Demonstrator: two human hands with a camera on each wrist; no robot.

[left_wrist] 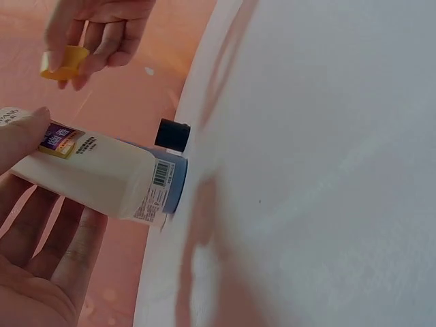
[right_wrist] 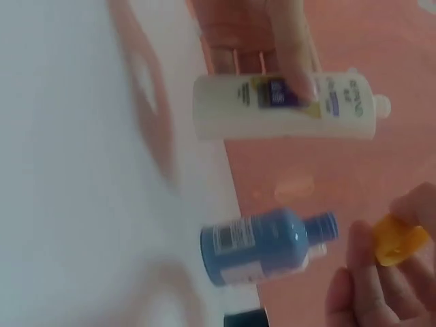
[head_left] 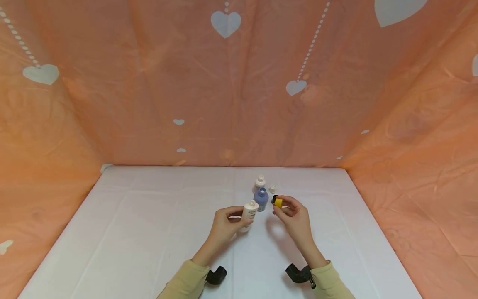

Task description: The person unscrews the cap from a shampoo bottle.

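My left hand [head_left: 225,226] grips an uncapped white bottle [head_left: 250,210] around its body, thumb across the printed label, neck upward. Its purple and yellow label shows in both wrist views. To the right, my right hand [head_left: 296,218] pinches a yellow cap [head_left: 278,202] between thumb and fingers, apart from the bottle. The right wrist view shows the cap's hollow side [right_wrist: 394,253]. Just beyond the held bottle stands an uncapped blue bottle [head_left: 261,200]. A black cap [left_wrist: 173,135] sits on the table beside it, partly behind the right fingers in the head view.
Behind the blue bottle stands another open white bottle [head_left: 259,182]. A white cap [head_left: 272,189] lies to its right. The white-covered table [head_left: 130,232] meets orange curtains [head_left: 149,91] with heart prints at the back and both sides.
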